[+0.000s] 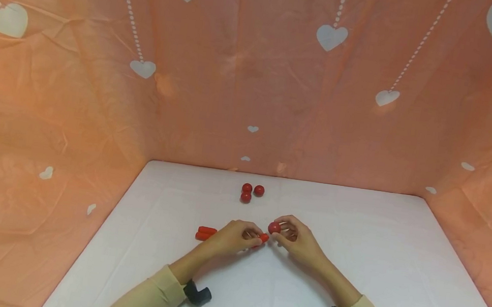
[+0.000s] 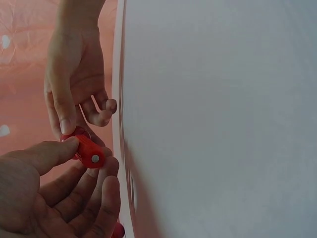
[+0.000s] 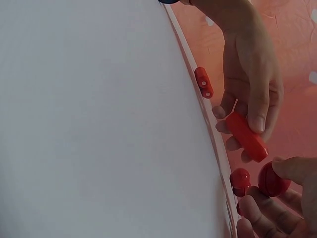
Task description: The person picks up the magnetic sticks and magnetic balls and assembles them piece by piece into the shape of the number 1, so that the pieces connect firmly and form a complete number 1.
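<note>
My left hand (image 1: 233,236) pinches a short red rod (image 1: 265,238) between thumb and fingers. Seen from the left wrist, that rod (image 2: 88,150) shows a pale round spot on its end. A glossy red ball (image 1: 274,227) is held by the thumb and fingers of my right hand (image 1: 302,240). Both hands face each other above the white table (image 1: 380,262), the rod's tip close to the ball. In the right wrist view the rod (image 3: 246,138) slants down toward the ball (image 3: 274,178), a small gap showing between them.
Three more red balls (image 1: 245,197) sit grouped farther back on the table. Two red rods (image 1: 207,230) lie side by side to the left, partly behind my left wrist. Orange cloth (image 1: 271,100) with white hearts encloses the back and sides.
</note>
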`<state>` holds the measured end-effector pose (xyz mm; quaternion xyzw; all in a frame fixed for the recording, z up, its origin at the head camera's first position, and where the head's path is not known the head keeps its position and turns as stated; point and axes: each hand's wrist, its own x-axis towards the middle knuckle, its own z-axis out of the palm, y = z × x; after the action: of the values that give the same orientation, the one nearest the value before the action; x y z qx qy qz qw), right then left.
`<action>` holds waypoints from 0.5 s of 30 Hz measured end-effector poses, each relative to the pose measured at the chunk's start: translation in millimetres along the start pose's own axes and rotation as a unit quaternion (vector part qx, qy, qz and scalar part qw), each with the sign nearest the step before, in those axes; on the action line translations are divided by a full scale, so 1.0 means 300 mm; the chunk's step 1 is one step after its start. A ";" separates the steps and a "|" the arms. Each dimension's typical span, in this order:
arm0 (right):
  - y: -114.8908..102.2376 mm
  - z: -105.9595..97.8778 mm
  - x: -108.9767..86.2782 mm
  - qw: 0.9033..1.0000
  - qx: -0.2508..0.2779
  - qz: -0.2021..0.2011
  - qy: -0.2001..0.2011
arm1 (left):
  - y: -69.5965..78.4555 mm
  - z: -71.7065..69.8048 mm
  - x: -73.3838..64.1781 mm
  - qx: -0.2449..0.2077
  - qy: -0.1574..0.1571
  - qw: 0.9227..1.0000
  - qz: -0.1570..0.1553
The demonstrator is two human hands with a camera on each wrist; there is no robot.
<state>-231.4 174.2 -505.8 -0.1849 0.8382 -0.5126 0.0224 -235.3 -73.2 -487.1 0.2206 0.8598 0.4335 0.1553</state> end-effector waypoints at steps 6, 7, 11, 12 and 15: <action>0.004 0.004 -0.002 1.000 0.005 -0.020 -0.010 | 0.001 0.001 0.000 0.004 -0.003 1.000 0.004; 0.005 0.005 -0.002 1.000 0.007 -0.022 -0.014 | 0.000 0.002 0.000 0.007 -0.003 1.000 0.004; 0.004 0.005 -0.003 0.999 0.009 -0.022 -0.021 | -0.001 0.003 0.001 0.013 -0.002 1.000 0.001; 0.003 0.004 -0.003 0.999 0.010 -0.020 -0.023 | 0.000 0.003 0.001 0.015 -0.002 1.000 0.000; 0.002 0.004 -0.002 0.999 0.018 -0.019 -0.025 | 0.002 0.002 0.000 0.012 -0.002 1.000 0.000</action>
<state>-230.7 173.7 -507.0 -0.2136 0.8240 -0.5234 0.0372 -235.0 -72.4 -487.0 0.2234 0.8644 0.4232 0.1543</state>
